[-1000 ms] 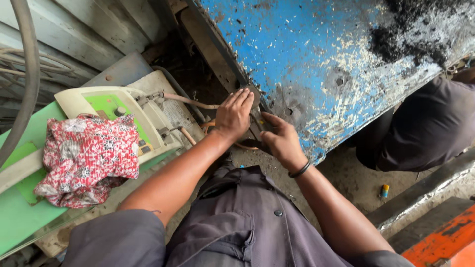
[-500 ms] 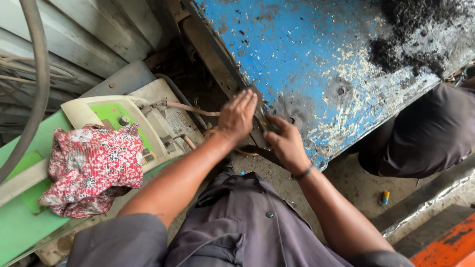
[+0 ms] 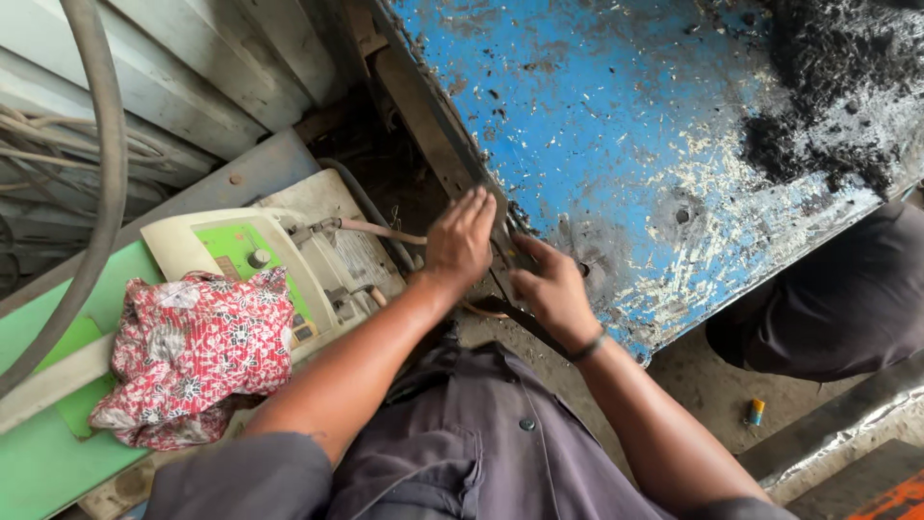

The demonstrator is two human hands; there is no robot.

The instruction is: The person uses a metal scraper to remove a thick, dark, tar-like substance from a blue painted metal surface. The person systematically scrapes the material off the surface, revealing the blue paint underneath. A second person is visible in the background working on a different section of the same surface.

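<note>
Pressing the blue panel (image 3: 616, 144) edge, left hand (image 3: 460, 239) fingers lie flat; right hand (image 3: 549, 289) grip unclear.

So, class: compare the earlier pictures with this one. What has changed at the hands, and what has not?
Little changed. The left hand still lies flat on the rusty edge of the blue panel, and the right hand still grips there. The red cloth stays on the green-faced machine.

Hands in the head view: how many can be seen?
2. The left hand lies flat on the edge of the blue metal panel; the right hand is beside it at the same edge. Any other person's hands are hidden.
</note>
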